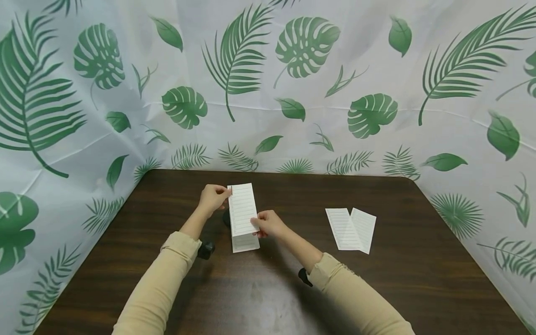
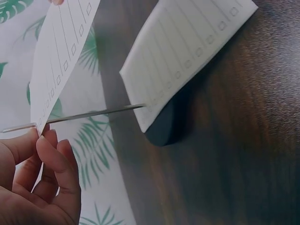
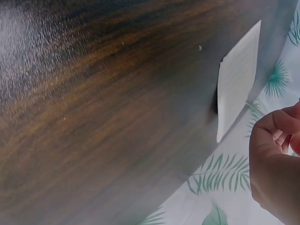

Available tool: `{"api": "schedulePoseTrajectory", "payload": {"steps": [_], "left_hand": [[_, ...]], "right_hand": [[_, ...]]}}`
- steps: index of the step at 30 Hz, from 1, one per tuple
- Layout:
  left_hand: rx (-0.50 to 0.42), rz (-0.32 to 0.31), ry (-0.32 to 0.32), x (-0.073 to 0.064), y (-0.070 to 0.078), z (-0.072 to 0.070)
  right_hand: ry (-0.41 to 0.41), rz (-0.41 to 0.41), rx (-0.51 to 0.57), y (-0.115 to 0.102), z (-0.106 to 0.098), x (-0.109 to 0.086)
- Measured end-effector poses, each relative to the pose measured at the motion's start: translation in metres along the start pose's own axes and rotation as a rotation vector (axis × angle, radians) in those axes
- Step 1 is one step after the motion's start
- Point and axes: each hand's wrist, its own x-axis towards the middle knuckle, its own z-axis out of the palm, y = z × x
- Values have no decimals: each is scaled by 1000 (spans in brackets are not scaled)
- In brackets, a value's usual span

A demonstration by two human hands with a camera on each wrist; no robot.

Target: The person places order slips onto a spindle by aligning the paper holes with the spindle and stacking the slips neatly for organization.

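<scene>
A thin metal spike [image 2: 98,113] rises from a dark round base [image 2: 161,136], partly hidden under white lined paper slips with checkboxes [image 2: 187,42]. Higher up, another lined slip [image 1: 243,207] has the spike running through it near one corner, its tip showing past the paper in the left wrist view. My left hand [image 1: 212,199] pinches that corner of the raised slip between thumb and fingers, right beside the spike. With thumb and fingers my right hand [image 1: 270,224] holds the same slip by its lower right edge. In the right wrist view, this hand [image 3: 276,164] is cut off by the frame.
Two more lined slips [image 1: 343,230] lie overlapping on the dark wooden table [image 1: 268,302], to the right of my right hand. Behind the table hangs a white curtain [image 1: 259,121] printed with green leaves. Black wrist cameras sit at both sleeves.
</scene>
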Motion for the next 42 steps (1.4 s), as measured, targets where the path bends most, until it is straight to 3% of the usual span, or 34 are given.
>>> {"api": "schedulePoseTrajectory", "payload": {"steps": [11,22,33,42], "left_hand": [[10,-3,12,0,-13,5],[-39,-7,59,0,-18,10],[-48,-46,83,0,-24,15],[20,-50,100,1,-31,19]], "right_hand": [[-8,64,-63,10,7,3],[79,148,-36,18,9,-1],[70,147,-87,25,10,-2],[20,139,-98,34,9,-5]]}}
